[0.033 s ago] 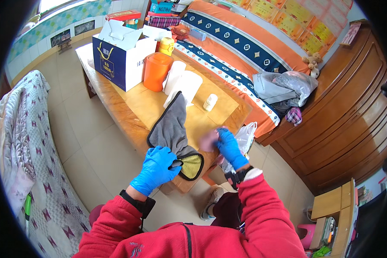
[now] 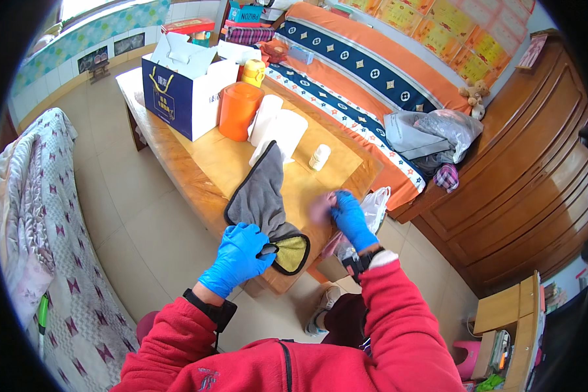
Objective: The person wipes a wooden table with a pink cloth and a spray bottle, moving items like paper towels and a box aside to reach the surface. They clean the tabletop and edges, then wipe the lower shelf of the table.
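My left hand point(image 2: 239, 256), in a blue glove, is closed on the near edge of a grey towel point(image 2: 260, 197). The towel has black edging, and a turned-over corner shows its yellow-green side. It lies on the wooden table point(image 2: 199, 186). A dark grey bit pokes out between the left fingers. To the right, my blue-gloved right hand point(image 2: 351, 219) is closed on a pinkish cloth-like thing point(image 2: 321, 209), too blurred to name surely, over the table's near right part. A small white bottle point(image 2: 319, 157) stands beyond it.
Farther back on the table are white paper rolls point(image 2: 287, 134), an orange container point(image 2: 239, 111), a yellow-lidded bottle point(image 2: 253, 72) and a blue-and-white box point(image 2: 189, 98). A white plastic bag point(image 2: 375, 206) hangs by the right edge. An orange-and-blue sofa point(image 2: 359, 78) stands behind.
My right hand has shifted slightly to the right with the pinkish thing. The left hand and the towel stay as they were.
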A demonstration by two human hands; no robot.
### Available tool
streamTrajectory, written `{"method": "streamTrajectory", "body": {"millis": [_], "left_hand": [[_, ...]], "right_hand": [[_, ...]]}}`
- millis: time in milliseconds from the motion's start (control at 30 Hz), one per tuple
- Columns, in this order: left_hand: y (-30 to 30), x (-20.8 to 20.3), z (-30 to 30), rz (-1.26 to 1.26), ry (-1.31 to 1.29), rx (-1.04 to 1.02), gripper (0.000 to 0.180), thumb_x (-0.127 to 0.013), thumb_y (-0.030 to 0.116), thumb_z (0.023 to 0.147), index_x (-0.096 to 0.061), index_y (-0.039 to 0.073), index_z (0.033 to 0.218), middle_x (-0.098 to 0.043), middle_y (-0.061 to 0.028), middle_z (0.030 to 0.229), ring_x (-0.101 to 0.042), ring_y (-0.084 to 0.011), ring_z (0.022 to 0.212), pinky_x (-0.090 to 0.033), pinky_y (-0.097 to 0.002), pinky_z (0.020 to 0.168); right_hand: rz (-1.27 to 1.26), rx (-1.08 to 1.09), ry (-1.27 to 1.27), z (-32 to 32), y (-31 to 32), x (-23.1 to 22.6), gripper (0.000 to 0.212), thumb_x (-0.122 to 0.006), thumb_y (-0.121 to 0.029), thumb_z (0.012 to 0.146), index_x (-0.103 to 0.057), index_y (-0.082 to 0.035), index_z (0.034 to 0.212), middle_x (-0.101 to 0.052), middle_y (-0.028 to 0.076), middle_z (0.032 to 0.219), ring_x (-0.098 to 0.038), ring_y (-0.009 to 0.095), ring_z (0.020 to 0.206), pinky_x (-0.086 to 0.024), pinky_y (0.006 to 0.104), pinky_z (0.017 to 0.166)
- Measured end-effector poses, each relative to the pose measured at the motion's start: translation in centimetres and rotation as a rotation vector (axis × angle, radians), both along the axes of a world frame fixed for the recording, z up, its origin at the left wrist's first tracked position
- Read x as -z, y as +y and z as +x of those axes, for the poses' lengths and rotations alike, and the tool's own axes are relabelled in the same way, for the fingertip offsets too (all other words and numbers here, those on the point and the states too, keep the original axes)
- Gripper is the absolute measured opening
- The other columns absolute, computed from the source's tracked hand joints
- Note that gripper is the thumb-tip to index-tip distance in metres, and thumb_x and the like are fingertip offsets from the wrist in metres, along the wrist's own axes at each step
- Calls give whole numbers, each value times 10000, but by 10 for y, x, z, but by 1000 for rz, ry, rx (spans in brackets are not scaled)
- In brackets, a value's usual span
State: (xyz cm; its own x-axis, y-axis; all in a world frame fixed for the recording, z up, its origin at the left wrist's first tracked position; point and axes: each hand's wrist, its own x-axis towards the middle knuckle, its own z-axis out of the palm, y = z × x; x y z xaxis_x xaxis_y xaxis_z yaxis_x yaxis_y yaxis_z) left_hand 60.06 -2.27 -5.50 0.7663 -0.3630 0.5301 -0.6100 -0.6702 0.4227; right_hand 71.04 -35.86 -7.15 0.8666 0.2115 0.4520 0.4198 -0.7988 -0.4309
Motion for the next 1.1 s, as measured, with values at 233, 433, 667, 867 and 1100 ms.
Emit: {"method": "streamTrajectory", "body": {"millis": [233, 433, 667, 867, 1100], "left_hand": [[6, 2, -5, 12, 45, 17, 201, -733, 318, 784, -647, 138, 804, -584, -75, 855, -585, -301, 865, -432, -427, 802], [5, 7, 0, -19, 22, 17, 210, -731, 332, 777, -659, 135, 784, -595, -79, 840, -597, -296, 858, -438, -431, 793], [5, 3, 0, 37, 45, -3, 221, -737, 348, 773, -660, 142, 792, -588, -74, 844, -593, -301, 855, -435, -432, 787], [6, 0, -3, -42, 43, 22, 183, -717, 308, 775, -668, 131, 783, -608, -84, 835, -603, -306, 859, -437, -444, 780], [7, 0, -2, -34, 76, 37, 213, -761, 302, 757, -643, 127, 782, -581, -82, 841, -580, -310, 861, -423, -422, 788]], "right_hand": [[-54, 71, 221, 0, 17, -31, 517, -801, -288, 822, -609, 5, 1202, -638, 234, 1188, -644, 379, 1055, -516, 423, 911], [1178, -122, 247, -34, -3, -110, 428, -721, -186, 930, -570, -26, 1297, -638, 82, 1175, -619, 175, 1044, -507, 287, 902], [92, -38, 409, -18, 4, -81, 590, -737, -293, 909, -519, -17, 1382, -575, 171, 1346, -535, 294, 1281, -418, 389, 1080], [-91, 71, 285, -21, 25, -31, 635, -702, -351, 930, -483, -90, 1466, -407, 264, 1514, -297, 409, 1472, -312, 441, 1169], [-129, -27, 214, 6, 4, 5, 544, -642, -227, 956, -494, -78, 1458, -315, 304, 1554, -324, 416, 1455, -335, 457, 1160]]}}
